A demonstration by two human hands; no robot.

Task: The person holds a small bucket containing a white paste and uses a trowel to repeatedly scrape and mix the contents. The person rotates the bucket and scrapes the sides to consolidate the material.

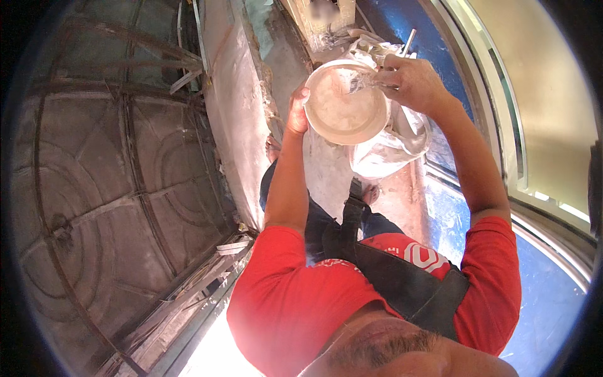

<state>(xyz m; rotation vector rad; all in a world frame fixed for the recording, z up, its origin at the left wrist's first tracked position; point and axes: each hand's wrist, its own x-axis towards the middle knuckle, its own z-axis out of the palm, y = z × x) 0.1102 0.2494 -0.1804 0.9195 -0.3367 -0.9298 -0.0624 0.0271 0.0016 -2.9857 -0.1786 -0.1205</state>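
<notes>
My left hand [298, 109] grips the rim of a round pale bowl [347, 136] from its left side. Inside the bowl lies a cream-coloured wet mix [344, 108]. My right hand [412, 85] is closed around a tool whose flat, mix-smeared blade [359, 82] reaches over the bowl's upper right part; the exact kind of tool cannot be told. Behind and below the bowl stands an open white plastic sack [388, 153], partly hidden by the bowl and my right hand. A thin white stick [410, 41] rises beyond my right hand.
On the left is a dark metal gate [94, 188] with bars, beside a rough plastered ledge [235, 103]. Scrap strips [188, 301] lie along the gate's foot. A blue surface [541, 282] and a curved-looking metal frame [506, 113] run along the right. My feet are on the pale floor.
</notes>
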